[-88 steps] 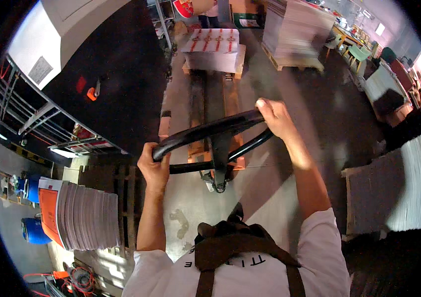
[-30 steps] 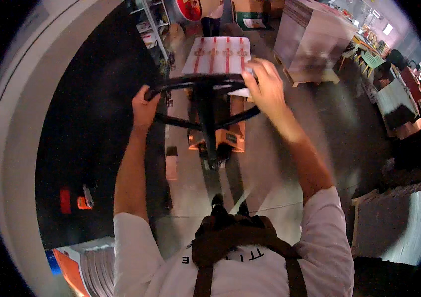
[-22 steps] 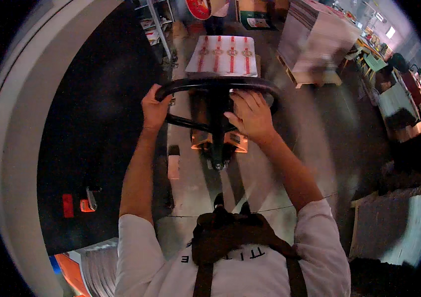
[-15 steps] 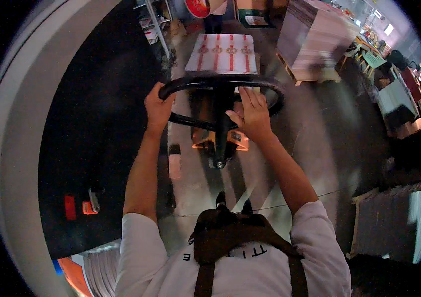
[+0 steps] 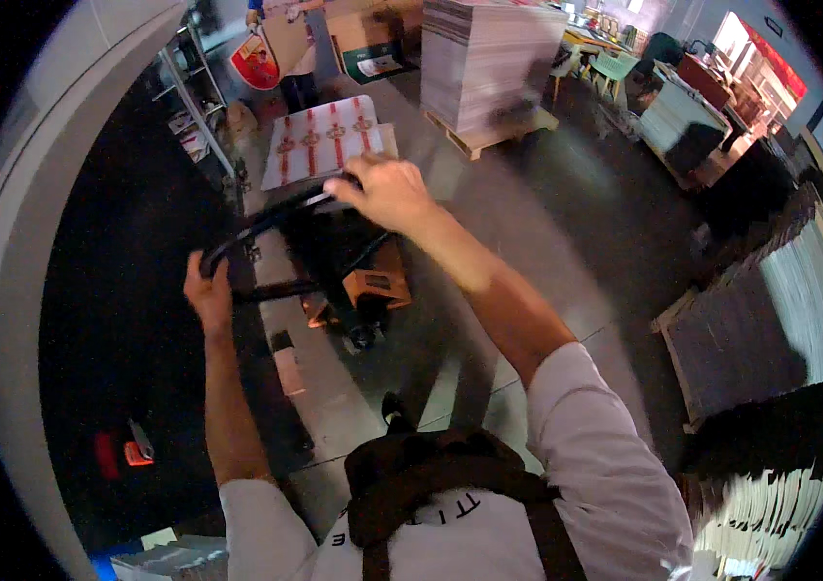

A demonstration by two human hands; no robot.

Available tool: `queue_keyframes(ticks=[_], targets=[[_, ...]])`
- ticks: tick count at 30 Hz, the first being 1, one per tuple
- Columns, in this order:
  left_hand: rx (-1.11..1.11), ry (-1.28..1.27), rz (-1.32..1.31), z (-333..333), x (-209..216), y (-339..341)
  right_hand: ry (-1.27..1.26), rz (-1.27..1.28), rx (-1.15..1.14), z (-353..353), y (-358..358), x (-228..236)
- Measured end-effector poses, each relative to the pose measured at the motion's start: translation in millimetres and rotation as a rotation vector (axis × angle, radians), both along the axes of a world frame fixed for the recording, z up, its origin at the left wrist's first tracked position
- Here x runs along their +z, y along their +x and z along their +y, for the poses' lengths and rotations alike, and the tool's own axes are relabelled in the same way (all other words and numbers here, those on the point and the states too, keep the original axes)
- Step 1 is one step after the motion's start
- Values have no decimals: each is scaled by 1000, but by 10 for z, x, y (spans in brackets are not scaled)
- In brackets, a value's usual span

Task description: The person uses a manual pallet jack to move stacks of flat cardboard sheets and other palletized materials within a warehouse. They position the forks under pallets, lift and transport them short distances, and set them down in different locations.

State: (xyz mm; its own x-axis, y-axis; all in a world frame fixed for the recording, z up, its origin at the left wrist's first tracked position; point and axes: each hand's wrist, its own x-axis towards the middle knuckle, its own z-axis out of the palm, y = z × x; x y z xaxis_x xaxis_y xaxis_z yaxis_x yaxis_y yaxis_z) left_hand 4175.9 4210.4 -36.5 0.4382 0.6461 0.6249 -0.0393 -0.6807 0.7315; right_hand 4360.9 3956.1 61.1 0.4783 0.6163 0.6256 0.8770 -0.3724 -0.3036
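Observation:
Both my hands are on the black loop handle (image 5: 271, 215) of a pallet jack, whose orange base (image 5: 380, 287) sits low beyond my feet. My left hand (image 5: 208, 292) is closed around the loop's left end. Higher up and farther right, my right hand (image 5: 384, 194) curls over the top bar, its fingertips partly hidden. The handle is tilted, its shaft running down to the base. Beyond it lies a stack of white printed sheets (image 5: 297, 145) with red stripes and gold emblems.
At the far left a person (image 5: 300, 68) holds a board by a metal rack (image 5: 200, 107). A tall paper stack (image 5: 489, 73) stands on a wooden pallet (image 5: 489, 136). Another paper stack (image 5: 750, 320) is at the right. A dark surface (image 5: 121, 320) runs along my left.
The view has swung right, so the far things shift left in it. The handle has turned and slants. My right hand has moved from inside the loop onto its top bar.

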Motion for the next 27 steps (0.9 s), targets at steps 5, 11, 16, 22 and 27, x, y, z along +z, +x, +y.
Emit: queue_keyframes(ticks=[5, 11, 16, 22, 27], targets=[[-108, 62, -68, -1423, -552, -1521, -578, 234, 282, -1479, -1181, -109], [-268, 72, 589, -2645, -1219, -3331, -654, 490, 643, -2769, -2397, -1186], [-614, 315, 826, -2492, 21, -2526, -849, 382, 477, -2534, -1986, -732], [-435, 420, 736, -2782, -123, -2536, -949, 401, 456, -2564, -2078, -891], [-752, 277, 1174, -3542, -1148, -3535, -1012, 530, 531, -3415, -3039, -1828]])
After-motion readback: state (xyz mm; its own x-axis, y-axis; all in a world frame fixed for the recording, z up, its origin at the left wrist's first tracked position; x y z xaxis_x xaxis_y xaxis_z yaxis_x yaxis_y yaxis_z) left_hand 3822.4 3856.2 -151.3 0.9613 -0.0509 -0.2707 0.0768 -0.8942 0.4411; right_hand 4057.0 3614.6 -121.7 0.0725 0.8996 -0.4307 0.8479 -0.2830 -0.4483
